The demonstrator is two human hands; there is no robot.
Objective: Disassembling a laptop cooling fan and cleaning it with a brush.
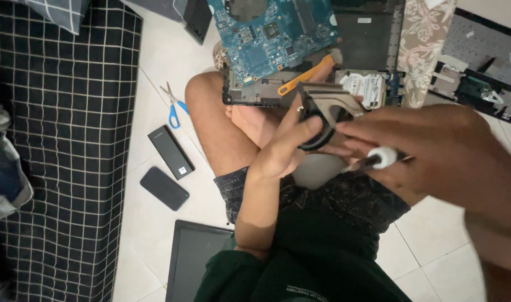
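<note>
Right hand (434,151): nearest lens, blurred. Fingers (373,134) curled shut round thin dark tool w/ white collar (383,157), pinched near the collar; tip pointing left toward the part. Looks like a small brush or driver; too blurred to tell which.

Left hand (286,148): just left of tool tip. Thumb (300,131) and fingers closed on laptop fan/heatsink assy (325,114), dark round housing against palm, metal pipe section sticking up and right past fingertips. Held above lap, over bare knee (211,112).

Handling note (judgement): best to steady assy w/ firm left grip on housing rim, not on fins or pipe; keep tool strokes short, light, tip working away from thumb. Bracing right wrist against left would likely cut slip risk.

Beyond fingertips: open laptop base (255,92) resting on leg, orange pry tool (306,75) lying across it, just above the held part. Hard drive (370,86) right of that, near pipe end. Blue mainboard (272,33) further out, tilted on the base.

Far right of right-hand fingers: keyboard panel (485,50) face down, on floor beside patterned cloth (423,39).

Left of left hand, well apart: blue-handled scissors (174,106), dark flat battery pack (170,151), phone (164,188), all on white tile floor (155,67). Dark screen panel (191,263) below elbow. Checked black mattress (71,140) at far left.
</note>
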